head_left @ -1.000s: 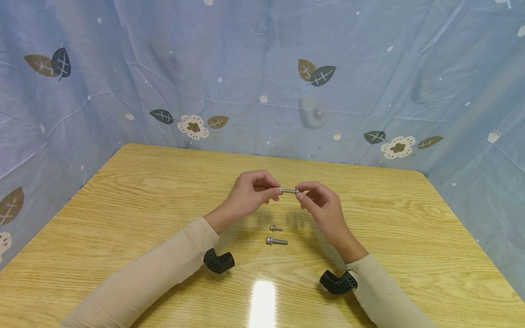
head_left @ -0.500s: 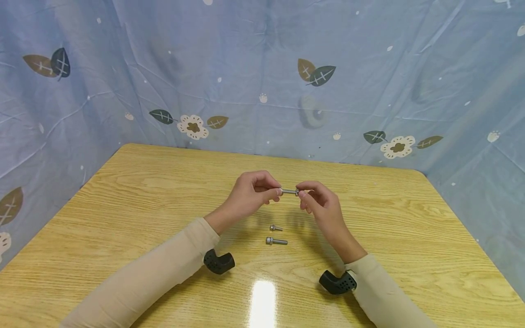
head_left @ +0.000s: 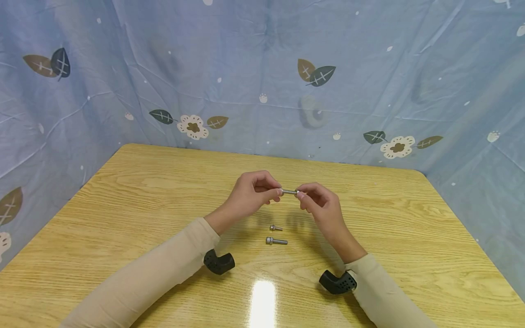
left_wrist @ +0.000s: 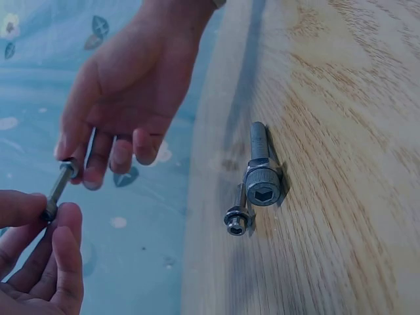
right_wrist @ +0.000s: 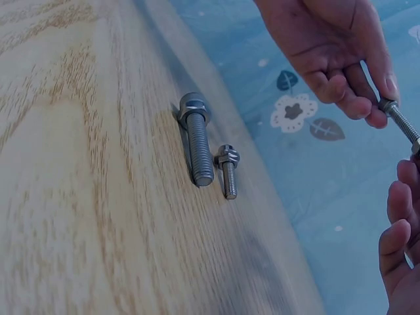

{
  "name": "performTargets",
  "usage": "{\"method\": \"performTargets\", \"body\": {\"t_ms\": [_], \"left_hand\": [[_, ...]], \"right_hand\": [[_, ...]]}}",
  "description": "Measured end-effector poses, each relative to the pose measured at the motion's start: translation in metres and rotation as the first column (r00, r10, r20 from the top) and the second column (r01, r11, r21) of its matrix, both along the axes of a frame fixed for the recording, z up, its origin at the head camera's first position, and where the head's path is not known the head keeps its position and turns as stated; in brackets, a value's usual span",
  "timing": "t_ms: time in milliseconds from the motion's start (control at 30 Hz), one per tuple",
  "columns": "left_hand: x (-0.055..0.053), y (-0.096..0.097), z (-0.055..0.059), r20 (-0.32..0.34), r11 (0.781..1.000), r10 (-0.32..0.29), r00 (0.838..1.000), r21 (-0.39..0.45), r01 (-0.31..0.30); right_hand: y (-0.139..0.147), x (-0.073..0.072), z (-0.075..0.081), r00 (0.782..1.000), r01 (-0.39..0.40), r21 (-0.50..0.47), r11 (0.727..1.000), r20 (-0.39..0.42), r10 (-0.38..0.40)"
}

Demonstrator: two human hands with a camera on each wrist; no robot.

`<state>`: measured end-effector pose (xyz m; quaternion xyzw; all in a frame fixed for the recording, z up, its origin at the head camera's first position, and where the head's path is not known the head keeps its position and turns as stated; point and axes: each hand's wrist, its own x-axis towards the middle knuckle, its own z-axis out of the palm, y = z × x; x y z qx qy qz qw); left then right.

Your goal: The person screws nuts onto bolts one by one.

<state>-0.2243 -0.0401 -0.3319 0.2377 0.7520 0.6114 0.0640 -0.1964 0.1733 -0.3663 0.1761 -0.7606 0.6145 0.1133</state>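
The left hand (head_left: 247, 196) pinches one end of a bolt (head_left: 289, 192) with thumb and fingertips, and the right hand (head_left: 326, 207) pinches a nut (left_wrist: 69, 167) at the bolt's other, right-hand end. The bolt is held nearly level above the table (head_left: 184, 182), with bare thread showing between the two grips. Since half a second ago the right thumb (head_left: 306, 201) has slipped slightly back to the left, while the left hand has hardly moved and the bolt stays in much the same place. That small roll suggests the nut is being turned against a bolt kept steady on the left; how far it has travelled along the thread is too small to judge. Nearer on the table lie a smaller bolt (right_wrist: 228, 169) and, just nearer than that, a larger bolt (right_wrist: 198, 144), heads to the left, both unshifted, so the work seems confined to the held one
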Motion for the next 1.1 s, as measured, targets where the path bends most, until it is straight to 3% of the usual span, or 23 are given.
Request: {"method": "performTargets", "body": {"t_ms": [200, 500, 1100], "left_hand": [[-0.0003, 0.0012, -0.0007, -0.005, 1.0, -0.005, 1.0, -0.006, 0.005], [-0.0022, 0.0001, -0.0008, 0.015, 1.0, 0.011, 1.0, 0.014, -0.011], [-0.0021, 0.0008, -0.0024, -0.018, 1.0, -0.011, 1.0, 0.01, 0.011]], "right_hand": [[-0.0006, -0.0015, -0.0004, 1.0, 0.003, 0.014, 1.0, 0.019, -0.004], [0.0003, 0.0003, 0.0013, 1.0, -0.014, 0.002, 1.0, -0.025, 0.014], [-0.001, -0.001, -0.0005, 1.0, 0.004, 0.027, 1.0, 0.023, -0.005]]}}
